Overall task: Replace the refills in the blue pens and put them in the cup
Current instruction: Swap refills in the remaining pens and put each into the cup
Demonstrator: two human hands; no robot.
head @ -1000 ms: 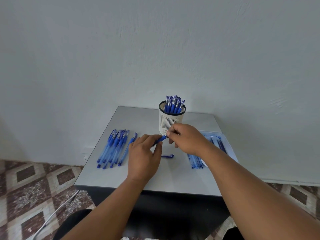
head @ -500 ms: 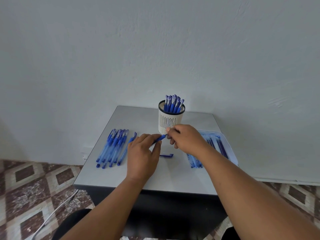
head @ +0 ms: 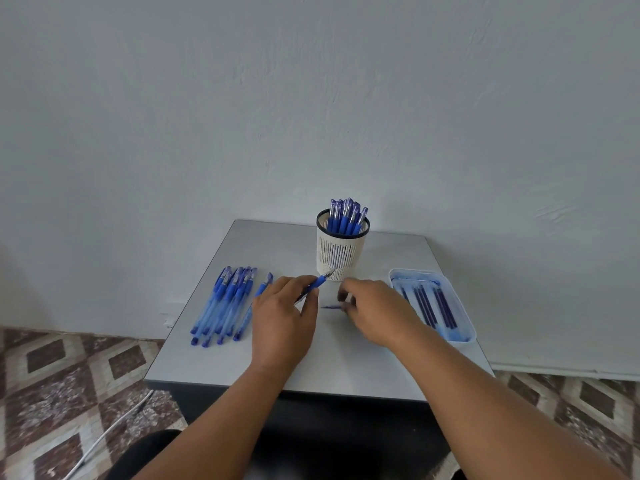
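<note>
Currently your left hand (head: 282, 318) pinches a blue pen (head: 317, 283) between thumb and fingers, its tip pointing up and to the right toward the base of the cup (head: 342, 252), which it nearly reaches. Your right hand (head: 375, 311) hovers low over the desk (head: 346, 362), fingers curled loosely with a gap between them; they reach toward a small blue cap (head: 331, 307) lying flat just left of the fingertips, and contact with it cannot be confirmed. The cup stands upright behind both hands and holds a cluster of pens. A row of loose pens (head: 225, 301) lies left of your left hand. The tray of refills (head: 431, 304) sits right of your right hand.
</note>
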